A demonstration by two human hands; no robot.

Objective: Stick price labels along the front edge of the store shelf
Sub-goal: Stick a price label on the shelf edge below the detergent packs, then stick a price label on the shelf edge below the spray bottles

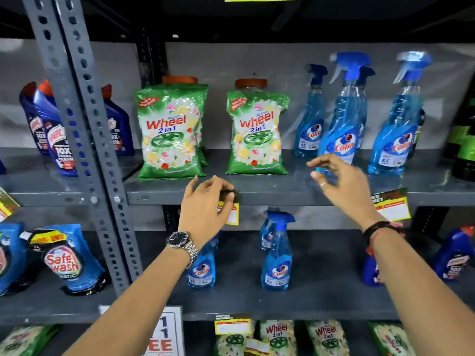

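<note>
A yellow and white price label [232, 214] hangs at the front edge of the grey shelf [272, 197], below the two green Wheel detergent packs [171, 132]. My left hand [205, 206], with a watch on the wrist, pinches the label's dark top against the shelf edge and hides most of it. My right hand [341, 183] hovers to the right above the shelf edge, fingers spread and holding nothing. Another price label [392, 205] is stuck on the same edge further right. A third label [232, 325] sits on the lower shelf's edge.
Blue Colin spray bottles [339, 129] stand right behind my right hand. Dark blue cleaner bottles [59, 140] are at the left past a perforated grey upright [84, 140]. More spray bottles [277, 255] and Safewash pouches [64, 260] fill the shelf below.
</note>
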